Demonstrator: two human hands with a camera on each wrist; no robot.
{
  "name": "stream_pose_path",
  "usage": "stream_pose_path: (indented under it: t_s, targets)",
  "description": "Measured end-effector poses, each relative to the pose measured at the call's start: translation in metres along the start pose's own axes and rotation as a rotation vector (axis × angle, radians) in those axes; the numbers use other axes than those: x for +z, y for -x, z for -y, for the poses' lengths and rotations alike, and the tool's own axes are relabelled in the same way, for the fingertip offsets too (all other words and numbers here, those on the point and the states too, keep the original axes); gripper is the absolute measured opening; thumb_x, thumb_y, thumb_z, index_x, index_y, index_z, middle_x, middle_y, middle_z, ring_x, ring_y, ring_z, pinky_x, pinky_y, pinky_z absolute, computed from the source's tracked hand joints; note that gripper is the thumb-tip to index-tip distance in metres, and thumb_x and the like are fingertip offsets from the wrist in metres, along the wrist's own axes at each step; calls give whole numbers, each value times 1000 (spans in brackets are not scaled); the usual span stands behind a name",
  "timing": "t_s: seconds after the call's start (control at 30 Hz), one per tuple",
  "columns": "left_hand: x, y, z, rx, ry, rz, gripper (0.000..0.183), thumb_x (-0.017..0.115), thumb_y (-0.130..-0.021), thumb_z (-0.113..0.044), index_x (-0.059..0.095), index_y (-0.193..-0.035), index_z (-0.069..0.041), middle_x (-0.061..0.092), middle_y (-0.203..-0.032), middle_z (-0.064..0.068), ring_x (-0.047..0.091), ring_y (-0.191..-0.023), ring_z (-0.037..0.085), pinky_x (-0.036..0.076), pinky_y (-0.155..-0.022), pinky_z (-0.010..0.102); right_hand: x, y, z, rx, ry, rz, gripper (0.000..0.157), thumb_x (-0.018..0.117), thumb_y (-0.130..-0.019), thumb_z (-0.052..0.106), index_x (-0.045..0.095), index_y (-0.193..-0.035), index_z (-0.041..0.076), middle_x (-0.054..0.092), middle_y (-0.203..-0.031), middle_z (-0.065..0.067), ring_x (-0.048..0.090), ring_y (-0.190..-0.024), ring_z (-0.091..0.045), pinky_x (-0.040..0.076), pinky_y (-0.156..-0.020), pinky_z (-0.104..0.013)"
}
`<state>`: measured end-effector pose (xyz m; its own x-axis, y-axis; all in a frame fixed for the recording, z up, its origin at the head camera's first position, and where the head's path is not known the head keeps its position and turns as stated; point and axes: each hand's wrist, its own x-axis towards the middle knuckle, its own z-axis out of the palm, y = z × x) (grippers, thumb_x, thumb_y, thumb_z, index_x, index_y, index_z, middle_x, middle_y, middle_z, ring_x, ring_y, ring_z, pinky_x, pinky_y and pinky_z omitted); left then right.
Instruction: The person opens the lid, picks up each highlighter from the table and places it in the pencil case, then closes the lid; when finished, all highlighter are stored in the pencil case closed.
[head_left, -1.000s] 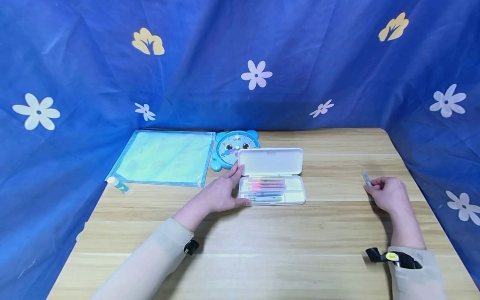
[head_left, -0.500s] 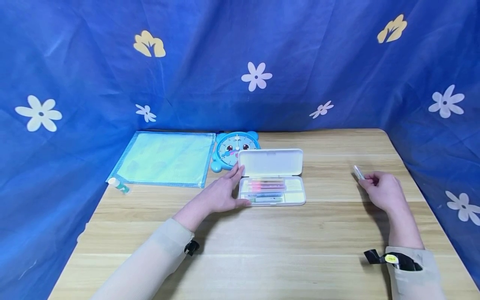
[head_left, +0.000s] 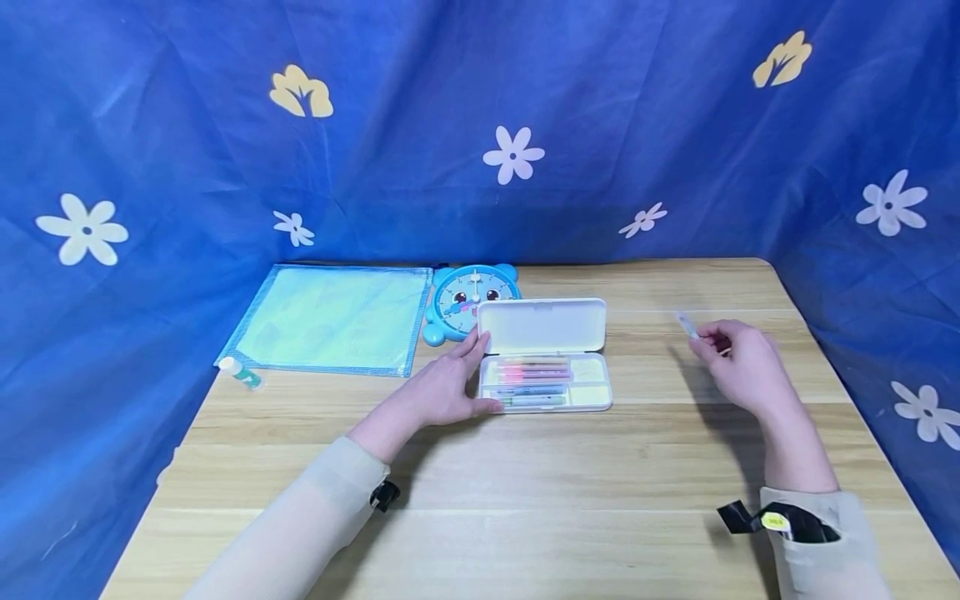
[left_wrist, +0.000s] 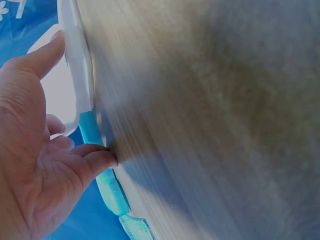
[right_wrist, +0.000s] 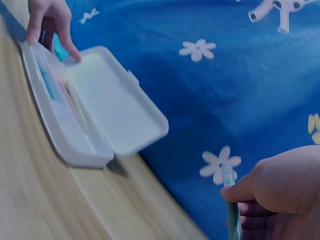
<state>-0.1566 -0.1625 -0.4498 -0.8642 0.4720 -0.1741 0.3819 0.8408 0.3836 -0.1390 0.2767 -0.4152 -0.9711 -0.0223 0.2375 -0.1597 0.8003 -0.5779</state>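
My left hand holds the left end of an open white pencil case, thumb at the front corner and fingertips at the raised lid. Several pens lie in the case's compartments, pinkish ones behind, bluish and greenish ones in front. To the right, my right hand pinches a slim marker between thumb and fingers. Its pale tip points up and away, and the lower part looks grey-green in the right wrist view. That hand is over the table, apart from the case.
A blue toy clock stands behind the case, partly covered by its lid. Left of it lies a light-blue mesh zip pouch, with a white-capped glue stick at its front left corner. A blue flowered cloth hangs behind the table.
My right hand has moved leftward and a little away from me, carrying the marker toward the case. My left hand and the case have stayed in place.
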Motion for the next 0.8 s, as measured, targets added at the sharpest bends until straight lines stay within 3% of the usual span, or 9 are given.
stream_pose_path:
  t_s: [0.4, 0.8]
  targets:
    - [1, -1, 0, 4, 5, 0, 125, 79, -85, -69, 9, -171, -12, 3, -175, 12, 29, -154, 37, 34, -121, 46, 10, -11, 47, -120, -84, 29, 14, 75, -100, 12, 76, -106, -1, 72, -91, -10, 65, -79, -24, 49, -67, -25]
    - [1, -1, 0, 0, 5, -3, 124, 79, -85, -68, 9, -171, -12, 4, -175, 12, 30, -154, 38, 35, -121, 47, 53, -22, 92, -241, -164, 250, 12, 73, -100, 7, 75, -109, 0, 69, -92, -5, 64, -81, -19, 56, -73, -39]
